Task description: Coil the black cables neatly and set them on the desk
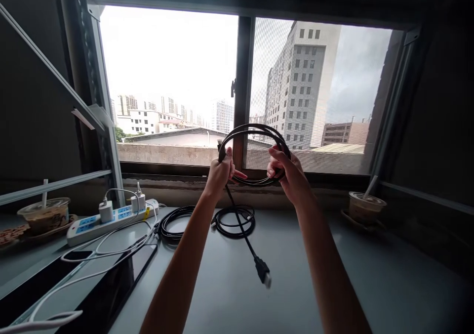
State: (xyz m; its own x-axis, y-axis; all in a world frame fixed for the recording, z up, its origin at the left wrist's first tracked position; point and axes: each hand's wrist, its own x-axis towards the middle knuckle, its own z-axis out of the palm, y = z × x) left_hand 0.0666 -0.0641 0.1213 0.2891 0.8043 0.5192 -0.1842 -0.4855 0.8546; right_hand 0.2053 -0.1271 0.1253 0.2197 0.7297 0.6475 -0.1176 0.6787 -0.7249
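A black HDMI cable [255,126] is looped into a coil and held up above the desk in front of the window. My left hand [222,168] is closed around the left side of the coil, and one plug end pokes up by the thumb. My right hand [285,166] grips the right side of the loops between thumb and curled fingers. From the left hand a free length hangs down, ending in an HDMI plug [262,272] with a metal tip. Below it on the desk lie two more coiled black cables, a small one [222,232] and a larger one [168,232].
On the left stands a white power strip [118,220] with chargers and white cables [107,270]. Two dark tablet-like devices [122,284] lie in front of it. Drink cups stand at left [46,215] and right [365,208]. Metal shelf posts [111,126] frame the window.
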